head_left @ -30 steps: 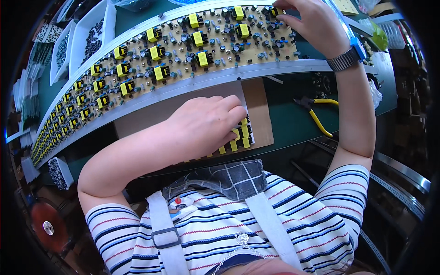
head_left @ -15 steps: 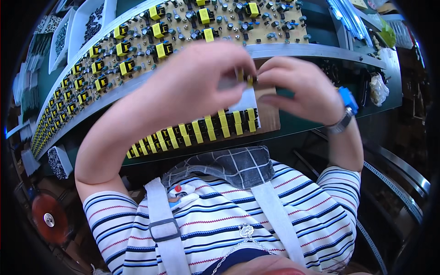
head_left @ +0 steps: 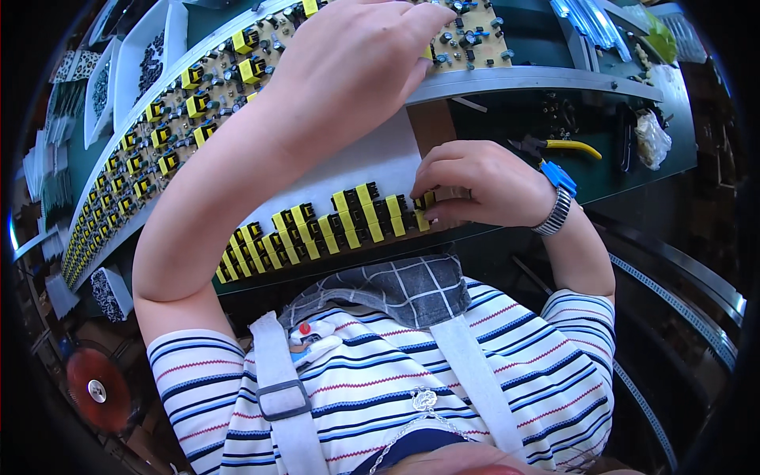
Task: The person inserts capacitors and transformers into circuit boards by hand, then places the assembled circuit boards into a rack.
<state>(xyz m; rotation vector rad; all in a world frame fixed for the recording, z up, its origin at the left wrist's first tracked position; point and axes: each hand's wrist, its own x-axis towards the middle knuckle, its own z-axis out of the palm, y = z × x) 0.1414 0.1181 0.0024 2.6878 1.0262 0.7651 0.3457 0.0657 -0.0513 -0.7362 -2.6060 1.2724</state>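
My left hand (head_left: 372,59) reaches over the large tan circuit board panel (head_left: 495,54). Between its finger and thumb shows the yellow edge of a transformer (head_left: 429,54), right at the board; the rest is covered by the hand. My right hand (head_left: 491,182) is closed with fingertips and thumb around a yellow-and-black transformer (head_left: 423,219) at the right end of a row. That row of transformers (head_left: 348,226) stands side by side on a white sheet (head_left: 380,154) near the table's front edge.
A metal rail (head_left: 546,77) runs along the panel's near edge. Yellow-handled cutters (head_left: 566,146) and a crumpled clear bag (head_left: 653,142) lie at the right. White trays (head_left: 176,36) of small parts stand at the back left. Brown cardboard (head_left: 431,127) lies beneath the sheet.
My hands have parted from around a small part. The left has moved up onto the board with a transformer; the right has come down to the row. The board has shifted slightly left.
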